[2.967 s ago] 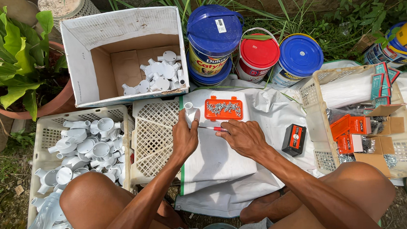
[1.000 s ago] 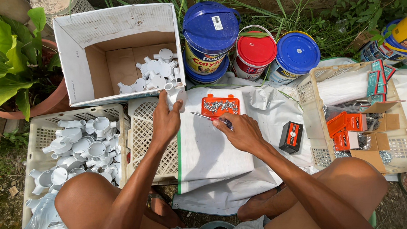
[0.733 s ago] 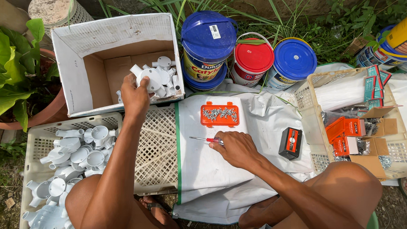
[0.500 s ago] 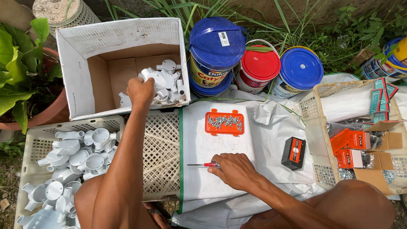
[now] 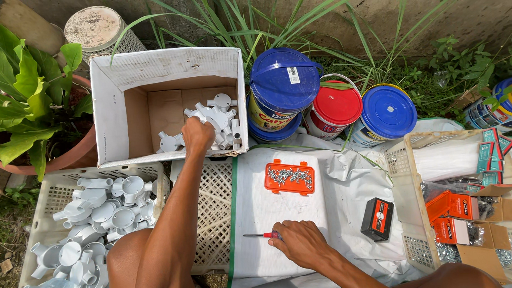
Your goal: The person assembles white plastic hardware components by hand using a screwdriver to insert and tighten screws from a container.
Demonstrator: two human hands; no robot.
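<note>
**Left hand deep in the box, right hand parked on the screwdriver**

The left hand [image 5: 198, 135] now sits inside the white cardboard box [image 5: 111, 110], fingers curled down among the white conduit fittings [image 5: 217, 120]; whether they have clamped on one I cannot tell, since the knuckles hide the fingertips. Three seconds ago this hand lay on the white sheet beside the right one; it has since travelled toward 11 o'clock, over the upturned crate [image 5: 213, 210], and the box has come nearer the middle of the view. The forearm runs straight and fully stretched from the lower edge of the picture up to the box.

The right hand [image 5: 301, 244] has dropped back toward 6 o'clock, away from the orange screw tray [image 5: 289, 178] it worked near before. It rests palm-down on the white sheet [image 5: 260, 220], fingers bent and closed over the red handle of a small screwdriver [image 5: 259, 235], whose shaft pokes out toward 9 o'clock.

At 3 o'clock from that hand lies a small black box [image 5: 376, 218] — apart from it. Beyond, a beige basket [image 5: 401, 212] holds orange cartons. At 9 o'clock of the left forearm, a second crate [image 5: 49, 201] is full of grey-white round fittings. Three lidded paint tubs — blue [image 5: 283, 81], red [image 5: 337, 103], blue [image 5: 387, 111] — stand at 12 to 1 o'clock.
</note>
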